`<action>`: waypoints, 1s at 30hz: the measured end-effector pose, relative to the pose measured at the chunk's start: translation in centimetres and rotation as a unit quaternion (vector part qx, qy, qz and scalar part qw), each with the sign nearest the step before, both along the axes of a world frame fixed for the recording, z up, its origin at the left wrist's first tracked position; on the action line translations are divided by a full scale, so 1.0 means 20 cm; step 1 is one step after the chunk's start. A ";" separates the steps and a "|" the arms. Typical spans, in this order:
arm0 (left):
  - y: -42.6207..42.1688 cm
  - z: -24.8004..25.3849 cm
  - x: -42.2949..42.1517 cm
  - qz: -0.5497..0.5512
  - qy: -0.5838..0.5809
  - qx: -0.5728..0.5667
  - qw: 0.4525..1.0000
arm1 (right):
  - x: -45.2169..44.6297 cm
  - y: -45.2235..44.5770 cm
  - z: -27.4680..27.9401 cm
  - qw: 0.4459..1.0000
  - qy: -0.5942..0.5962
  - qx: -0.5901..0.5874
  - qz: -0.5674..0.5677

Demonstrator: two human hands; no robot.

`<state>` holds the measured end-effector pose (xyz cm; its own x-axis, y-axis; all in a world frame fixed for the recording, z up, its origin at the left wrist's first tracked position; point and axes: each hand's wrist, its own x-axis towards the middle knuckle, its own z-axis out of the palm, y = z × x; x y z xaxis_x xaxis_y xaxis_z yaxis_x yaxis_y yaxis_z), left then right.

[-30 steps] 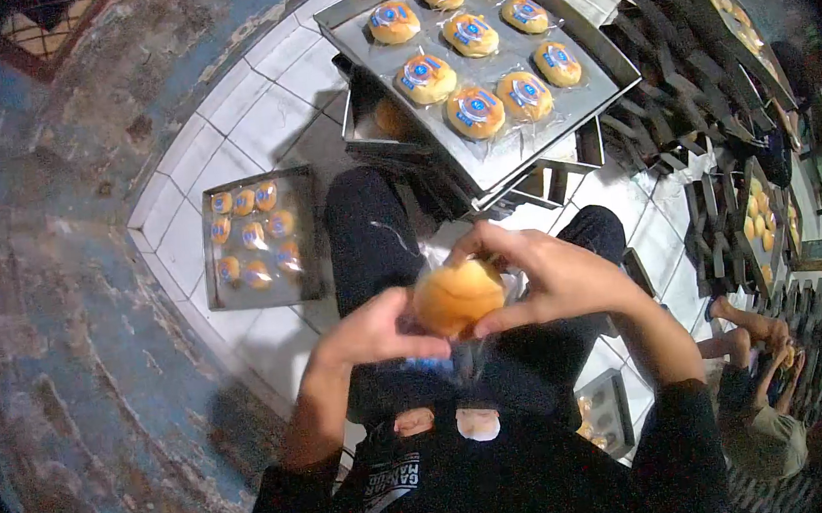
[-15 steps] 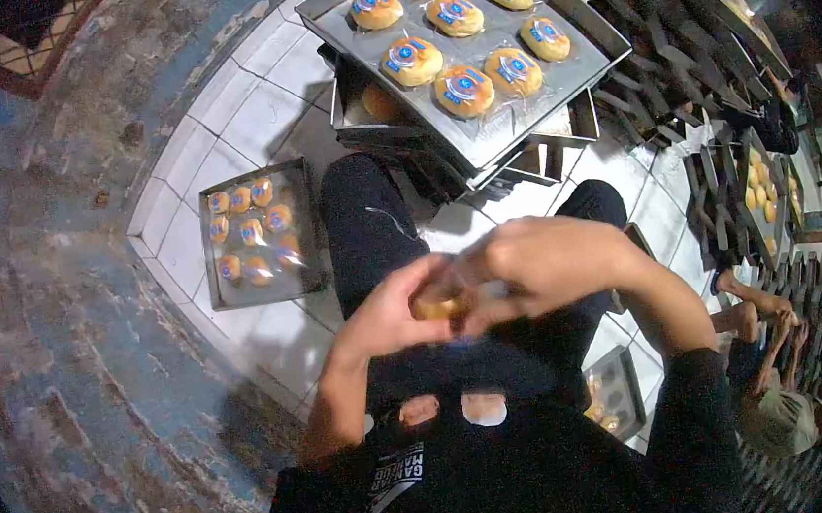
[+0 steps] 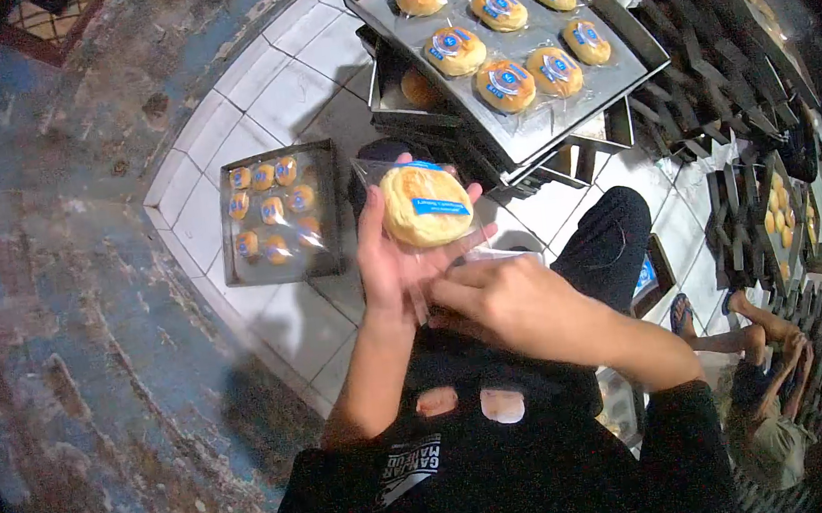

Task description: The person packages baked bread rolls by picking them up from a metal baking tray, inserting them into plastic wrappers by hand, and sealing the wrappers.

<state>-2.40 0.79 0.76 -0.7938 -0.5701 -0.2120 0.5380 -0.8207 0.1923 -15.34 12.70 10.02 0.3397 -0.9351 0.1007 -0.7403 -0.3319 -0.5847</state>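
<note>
A round golden bun (image 3: 428, 205) in a clear plastic bag with blue print lies on the upturned palm of my left hand (image 3: 387, 269). The thumb and fingers of that hand rise around its edges. Just below the bun, my right hand (image 3: 520, 305) is closed, its fingertips pinching the loose lower end of the clear bag; the fingertips are partly hidden. Ahead, a large metal tray (image 3: 594, 105) carries several wrapped buns (image 3: 505, 84) with blue labels. To the left on the floor, a smaller tray (image 3: 286, 273) holds more wrapped buns (image 3: 272, 210).
Under the large tray are more stacked trays (image 3: 408, 123). Dark stacked racks (image 3: 707, 40) run along the right. Another tray of buns (image 3: 781, 211) stands further right. A person (image 3: 773, 419) sits at the lower right. A worn painted wall (image 3: 73, 338) borders the tiled floor on the left.
My two hands, close together around the bun before, have parted. The left palm has turned up and moved forward with the bun; the right hand has dropped lower. The view has shifted slightly.
</note>
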 end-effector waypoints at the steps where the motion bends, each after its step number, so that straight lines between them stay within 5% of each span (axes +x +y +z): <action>1: -0.01 0.00 0.00 0.008 0.018 -0.006 1.000 | 0.01 0.00 -0.02 0.999 0.005 -0.025 -0.034; 8: -0.05 -0.02 -0.01 0.075 -0.022 0.001 0.997 | 0.12 0.00 -0.13 0.992 0.004 -0.118 -0.049; 11: -0.07 -0.02 0.05 0.081 -0.039 -0.017 0.996 | 0.10 0.00 -0.12 0.975 -0.219 -0.002 0.038; 14: -0.15 -0.07 0.17 0.092 0.014 0.001 0.996 | -0.01 0.03 -0.02 0.927 -0.322 0.135 0.138; 15: -0.17 -0.05 0.21 0.094 0.004 0.000 0.996 | -0.05 0.02 -0.02 0.937 -0.326 0.108 0.060; 18: -0.14 -0.01 0.25 0.095 0.009 0.010 0.995 | -0.02 -0.13 -0.10 0.972 -0.089 -0.121 -0.179; 22: -0.04 0.00 0.29 0.070 0.036 0.019 0.997 | 0.04 -0.28 -0.24 0.961 -0.154 -0.189 -0.132; 24: 0.02 -0.02 0.39 0.043 0.002 -0.086 0.995 | 0.00 -0.28 -0.23 0.933 -0.257 -0.220 -0.124; 26: 0.00 -0.20 0.52 0.048 -0.249 -0.110 0.961 | -0.04 -0.26 -0.27 0.928 -0.307 -0.150 -0.146; 27: 0.05 -0.19 0.48 0.158 -0.411 -0.204 0.874 | -0.05 -0.25 -0.35 0.926 -0.319 -0.102 -0.171; 30: 0.03 -0.19 0.53 0.094 -0.448 -0.368 0.809 | -0.07 -0.21 -0.51 0.918 -0.332 -0.023 -0.217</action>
